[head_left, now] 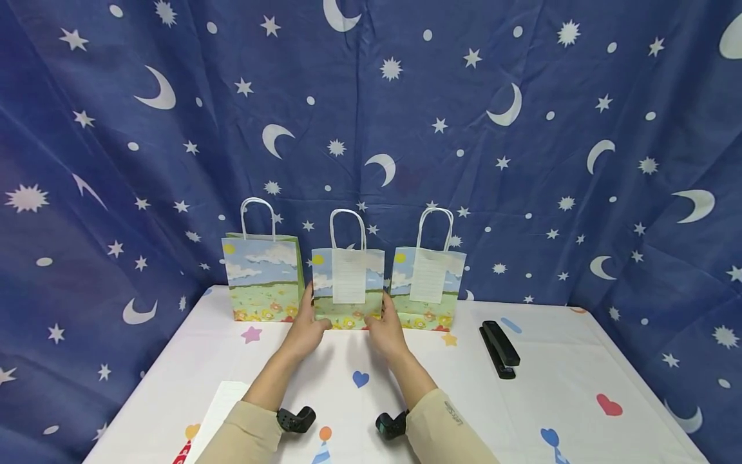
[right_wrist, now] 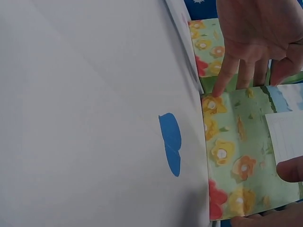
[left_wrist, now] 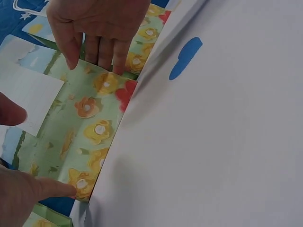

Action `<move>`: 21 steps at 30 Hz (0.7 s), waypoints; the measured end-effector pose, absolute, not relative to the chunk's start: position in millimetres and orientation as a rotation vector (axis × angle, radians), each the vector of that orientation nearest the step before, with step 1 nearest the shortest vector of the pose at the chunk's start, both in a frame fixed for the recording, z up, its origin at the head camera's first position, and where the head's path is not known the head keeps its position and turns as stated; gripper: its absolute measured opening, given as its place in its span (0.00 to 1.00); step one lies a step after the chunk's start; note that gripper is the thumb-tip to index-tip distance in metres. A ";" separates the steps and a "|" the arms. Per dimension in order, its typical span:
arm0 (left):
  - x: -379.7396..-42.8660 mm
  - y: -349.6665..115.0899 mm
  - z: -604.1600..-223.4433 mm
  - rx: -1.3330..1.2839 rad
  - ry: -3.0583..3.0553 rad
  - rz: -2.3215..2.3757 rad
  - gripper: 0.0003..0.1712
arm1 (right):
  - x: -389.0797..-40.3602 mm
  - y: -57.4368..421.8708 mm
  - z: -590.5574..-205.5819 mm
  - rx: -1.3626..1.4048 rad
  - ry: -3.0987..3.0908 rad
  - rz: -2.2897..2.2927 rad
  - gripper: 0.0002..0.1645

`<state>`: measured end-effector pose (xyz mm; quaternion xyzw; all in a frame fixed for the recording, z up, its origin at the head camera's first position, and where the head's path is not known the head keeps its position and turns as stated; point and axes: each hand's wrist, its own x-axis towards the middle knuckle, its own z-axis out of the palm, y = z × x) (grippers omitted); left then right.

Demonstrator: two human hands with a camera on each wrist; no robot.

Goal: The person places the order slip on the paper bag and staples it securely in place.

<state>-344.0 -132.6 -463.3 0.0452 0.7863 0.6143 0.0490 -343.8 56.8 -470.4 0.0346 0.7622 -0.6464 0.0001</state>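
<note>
Pressing the sides of the middle bag with straight-fingered hands. Could totally crumple it by squeezing harder, or topple the right-hand bag by nudging sideways.

The left bag, middle bag and right bag share a print of blue sky, white clouds and green meadow with yellow, orange and red flowers. Faint lines cross the white notes. White moons, stars and dots pattern the navy curtain, coloured hearts and stars the white tablecloth; the stapler is black, the sleeves beige.
</note>
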 end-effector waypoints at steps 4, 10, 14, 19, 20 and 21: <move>-344.8 -131.7 -463.0 0.116 2.367 1.894 0.61 | -343.1 56.6 -470.1 0.116 2.393 -2.026 0.47; -342.6 -134.4 -449.1 0.038 2.426 1.827 0.55 | -333.1 58.8 -466.6 0.093 2.428 -1.984 0.47; -335.5 -139.8 -431.8 0.032 2.466 1.781 0.50 | -323.0 61.6 -459.4 0.078 2.434 -1.952 0.47; -321.4 -149.2 -403.7 0.079 2.511 1.675 0.46 | -308.8 61.1 -445.3 0.083 2.477 -1.955 0.45; -318.3 -152.5 -397.6 0.091 2.515 1.655 0.46 | -306.1 59.9 -441.6 0.087 2.495 -1.967 0.44; -315.3 -156.4 -391.5 0.098 2.519 1.641 0.46 | -303.2 58.2 -437.6 0.089 2.508 -1.982 0.43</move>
